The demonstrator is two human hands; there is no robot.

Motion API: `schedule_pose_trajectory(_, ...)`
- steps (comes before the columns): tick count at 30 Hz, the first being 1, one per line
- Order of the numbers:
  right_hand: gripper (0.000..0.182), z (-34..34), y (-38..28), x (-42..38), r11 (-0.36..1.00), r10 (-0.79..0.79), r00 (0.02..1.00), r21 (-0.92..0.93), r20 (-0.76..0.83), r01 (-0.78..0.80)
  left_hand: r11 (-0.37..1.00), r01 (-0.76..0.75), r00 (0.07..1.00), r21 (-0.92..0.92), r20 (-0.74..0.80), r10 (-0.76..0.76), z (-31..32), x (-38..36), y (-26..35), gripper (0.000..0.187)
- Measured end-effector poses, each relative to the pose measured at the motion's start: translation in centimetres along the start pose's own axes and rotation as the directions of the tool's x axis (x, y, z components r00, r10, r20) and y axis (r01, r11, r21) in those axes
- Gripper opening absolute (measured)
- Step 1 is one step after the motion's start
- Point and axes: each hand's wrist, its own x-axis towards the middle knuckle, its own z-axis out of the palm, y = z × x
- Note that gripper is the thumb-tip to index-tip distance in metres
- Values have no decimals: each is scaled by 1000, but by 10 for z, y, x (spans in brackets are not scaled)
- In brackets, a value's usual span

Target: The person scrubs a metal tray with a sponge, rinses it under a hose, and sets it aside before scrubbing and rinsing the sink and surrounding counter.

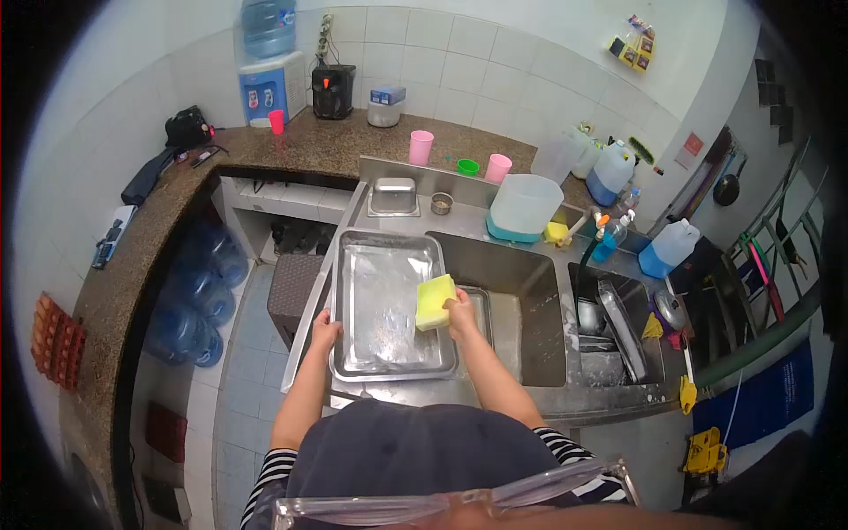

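A large rectangular metal tray point(380, 291) lies on the steel counter, partly over the left edge of the sink basin. At its left rim, my left hand point(326, 332) has its fingers closed on the edge. A yellow sponge point(435, 302) is pinched in my right hand point(460, 315), over the right part of the tray. Wet marks show on the tray's surface. Under the tray's right side, another metal pan point(479, 318) shows in part.
The left basin point(539, 309) and a right basin with metal pans point(623, 331) lie to the right. Behind stand a tub of bluish liquid point(524, 208), a small metal container point(394, 196), pink cups point(421, 147) and soap bottles point(609, 237). Water jugs point(190, 331) stand below left.
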Motion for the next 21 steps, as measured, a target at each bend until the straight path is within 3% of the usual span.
schedule_pose_trajectory(2, 47, 13, 7, 2, 957, -155, 988, -250, -7, 148, 1000, 3, 1000, 14, 11, -3, -9, 10, -12, 27)
schedule_pose_trajectory(3, 47, 19, 10, 8, 957, -151, 988, -254, -12, 143, 1000, -1, 1000, 30, 16, 1, -10, 10, -10, 26)
schedule_pose_trajectory(5, 46, 32, 16, 24, 671, -446, 885, -606, 129, 427, 996, 85, 994, 37, 73, -87, -15, 11, -5, 34)
schedule_pose_trajectory(6, 48, 39, 19, 30, 535, -492, 833, -667, 254, 519, 985, 28, 997, 171, 68, -40, -14, 6, 2, 37)
schedule_pose_trajectory(7, 48, 47, 26, 35, 533, -489, 832, -666, 261, 522, 954, -26, 998, 300, 66, 6, -13, 6, 8, 41)
schedule_pose_trajectory(8, 48, 57, 34, 38, 493, -411, 813, -650, 411, 578, 812, -231, 973, 536, 136, 187, -21, 15, -8, 47)
schedule_pose_trajectory(9, 49, 65, 44, 43, 460, -319, 772, -623, 549, 633, 612, -210, 976, 762, 127, 176, -19, 10, 7, 53)
schedule_pose_trajectory(10, 49, 74, 45, 41, 462, -312, 769, -618, 558, 636, 552, -129, 991, 824, 93, 91, -12, 4, 29, 57)
schedule_pose_trajectory(11, 49, 86, 38, 27, 166, -137, 665, -645, 734, 746, 478, -49, 999, 877, 52, 6, -2, -3, 48, 62)
schedule_pose_trajectory(12, 50, 95, 35, 20, -123, 95, 562, -551, 822, 826, 306, -92, 995, 948, 75, 66, 6, -8, 56, 61)
schedule_pose_trajectory(13, 50, 101, 37, 23, -114, 100, 557, -547, 824, 830, 122, -124, 987, 985, 110, 120, 13, -9, 58, 61)
schedule_pose_trajectory(14, 52, 105, 40, 28, -179, 83, 527, -507, 846, 843, 61, -198, 961, 978, 182, 209, 17, -9, 53, 55)
schedule_pose_trajectory(15, 55, 108, 44, 34, -243, 72, 495, -466, 866, 851, -303, -237, 937, 923, 300, 179, 21, -9, 51, 56)
schedule_pose_trajectory(16, 54, 113, 48, 44, -278, -23, 488, -474, 873, 836, -402, -258, 936, 879, 330, 120, 24, -7, 47, 58)
schedule_pose_trajectory(17, 54, 115, 58, 60, -269, -7, 487, -471, 873, 840, -493, -284, 933, 823, 355, 55, 28, -6, 42, 60)
schedule_pose_trajectory(18, 55, 117, 73, 79, -212, -174, 520, -547, 836, 810, -487, -282, 938, 827, 345, 42, 30, -4, 31, 60)
schedule_pose_trajectory(20, 53, 127, 89, 100, -60, -417, 585, -663, 696, 746, -46, -443, 891, 895, 445, 87, 31, 2, 10, 65)
schedule_pose_trajectory(21, 53, 135, 91, 106, -53, -413, 587, -661, 697, 748, -49, -438, 894, 898, 441, 81, 32, 4, 13, 65)
